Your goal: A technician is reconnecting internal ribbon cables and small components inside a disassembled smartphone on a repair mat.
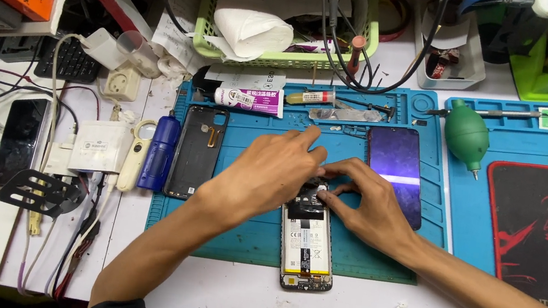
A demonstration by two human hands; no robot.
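Observation:
An opened phone [306, 248] lies back-up on the blue work mat [243, 234], its battery and circuit board showing. My left hand [268, 171] rests over the phone's upper end, fingers bent down onto the board. My right hand [365, 203] comes in from the right, thumb and forefinger pinching at a small white part on the board. Both hands touch the phone's top section, which they partly hide. The phone's removed dark back cover [196, 151] lies to the left on the mat. A separate dark screen panel [395, 172] lies just right of my hands.
A blue bottle [160, 150], glue tube [249, 99] and tweezers lie on the mat's far side. A green air blower [466, 134] sits on a second blue mat with a black-red pad [542, 236]. Another phone [19, 140], chargers and cables crowd the left; a green basket [279, 56] stands behind.

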